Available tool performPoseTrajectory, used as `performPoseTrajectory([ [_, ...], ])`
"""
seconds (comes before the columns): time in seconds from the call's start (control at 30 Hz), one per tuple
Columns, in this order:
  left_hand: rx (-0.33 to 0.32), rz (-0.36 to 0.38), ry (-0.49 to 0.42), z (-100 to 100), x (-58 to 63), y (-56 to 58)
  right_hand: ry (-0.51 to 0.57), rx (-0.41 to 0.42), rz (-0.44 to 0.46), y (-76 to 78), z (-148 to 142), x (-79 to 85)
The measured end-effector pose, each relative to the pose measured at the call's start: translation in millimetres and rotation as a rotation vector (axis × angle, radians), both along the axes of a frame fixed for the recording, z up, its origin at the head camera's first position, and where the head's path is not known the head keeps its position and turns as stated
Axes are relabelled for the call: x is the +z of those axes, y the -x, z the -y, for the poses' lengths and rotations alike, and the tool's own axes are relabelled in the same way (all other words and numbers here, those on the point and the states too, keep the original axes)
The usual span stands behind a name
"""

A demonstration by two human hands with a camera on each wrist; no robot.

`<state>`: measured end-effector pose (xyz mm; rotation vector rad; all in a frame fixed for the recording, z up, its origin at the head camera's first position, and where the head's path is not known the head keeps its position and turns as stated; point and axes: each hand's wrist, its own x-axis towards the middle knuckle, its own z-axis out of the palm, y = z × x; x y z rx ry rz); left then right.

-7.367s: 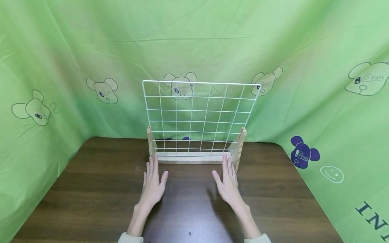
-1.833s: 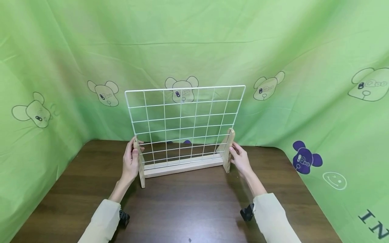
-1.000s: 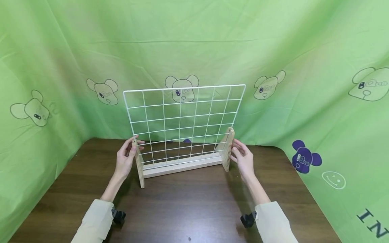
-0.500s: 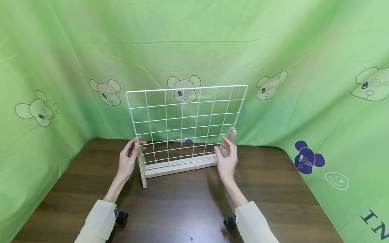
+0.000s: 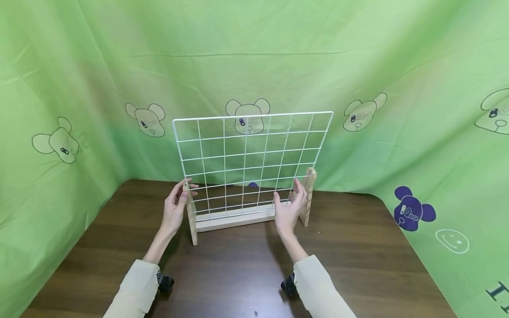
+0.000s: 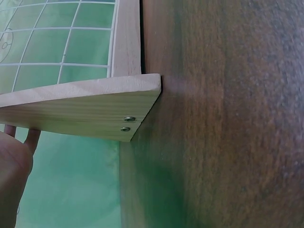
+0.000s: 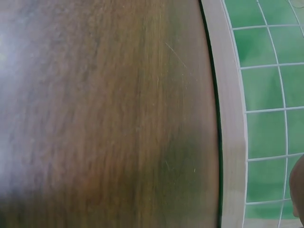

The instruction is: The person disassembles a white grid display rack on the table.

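Note:
A white wire grid rack (image 5: 254, 116) stands upright on the table in wooden supports, slightly turned so its left end is nearer. My left hand (image 5: 173, 212) holds the upper part of the left wooden side panel (image 5: 192, 223), thumb in front and fingers reaching behind; the left wrist view shows this panel (image 6: 90, 111) with two screws. My right hand (image 5: 288, 214) is in front of the grid near the right side panel (image 5: 311, 190), thumb apart from loosely bent fingers, holding nothing. In the right wrist view only part of that hand (image 7: 298, 187) shows, beside the grid.
A pale wooden base bar (image 5: 234, 221) joins the two side panels. The brown wooden table (image 5: 358, 256) extends around the rack. A green curtain (image 5: 254, 57) printed with bear heads hangs behind and on both sides. Small black wrist cameras (image 5: 165, 282) show below the sleeves.
Compared with the earliest frame, the rack is turned, its left end now nearer. My right hand has left the right panel and moved leftward before the grid; my left hand stays at the left panel.

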<state>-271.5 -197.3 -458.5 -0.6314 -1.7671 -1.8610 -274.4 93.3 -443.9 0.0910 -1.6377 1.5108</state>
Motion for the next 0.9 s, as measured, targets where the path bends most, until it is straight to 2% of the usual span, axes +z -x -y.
performPoseTrajectory([
  [0.33, -0.001, -0.018, -0.001, -0.2, -0.2, 0.5, -0.039, -0.008, -0.012, 11.2, 1.3, -8.1],
  [0.47, -0.001, -0.020, 0.001, 0.1, -0.7, -0.2, -0.051, -0.007, -0.032, 26.8, -2.7, -22.9],
  [0.63, 0.005, -0.001, 0.006, 0.3, 0.0, -1.1, -0.084, 0.001, 0.002, 39.1, -8.9, -35.3],
  [0.77, 0.007, -0.002, 0.023, -0.2, 3.7, -3.9, -0.120, 0.005, 0.010, 40.5, -10.5, -35.4],
  [0.9, 0.008, -0.012, 0.030, -3.9, 13.8, -11.3, -0.155, -0.001, 0.019, 41.9, -11.2, -34.9],
])
